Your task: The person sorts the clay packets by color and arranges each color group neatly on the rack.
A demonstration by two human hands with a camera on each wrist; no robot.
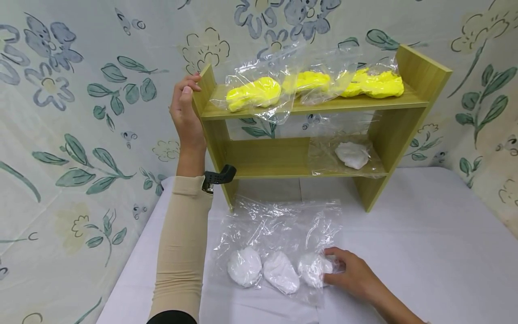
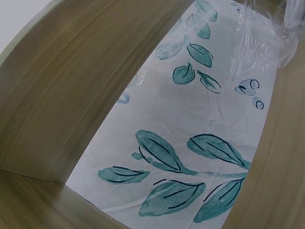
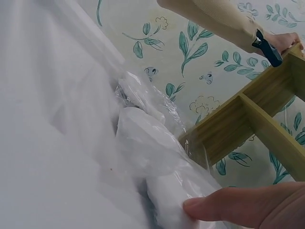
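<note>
My left hand (image 1: 187,110) grips the upper left side panel of a small wooden shelf (image 1: 267,158), fingers curled at its edge. In front of the shelf, several clear plastic bags lie overlapped on the white cloth, with white lumps inside: a left lump (image 1: 244,267), a middle lump (image 1: 281,272) and a right lump (image 1: 312,269). With thumb and fingers, my right hand (image 1: 351,273) pinches the bag of the right lump at its right side. The right wrist view shows the thumb (image 3: 224,206) pressed against that bagged lump. The left wrist view looks into the shelf, hand out of sight.
Bagged yellow lumps, at left (image 1: 259,92), middle (image 1: 311,82) and right (image 1: 374,84), line the top board. One bagged white lump (image 1: 352,155) sits at the right of the lower board. Floral fabric (image 1: 101,180) hangs close behind the shelf.
</note>
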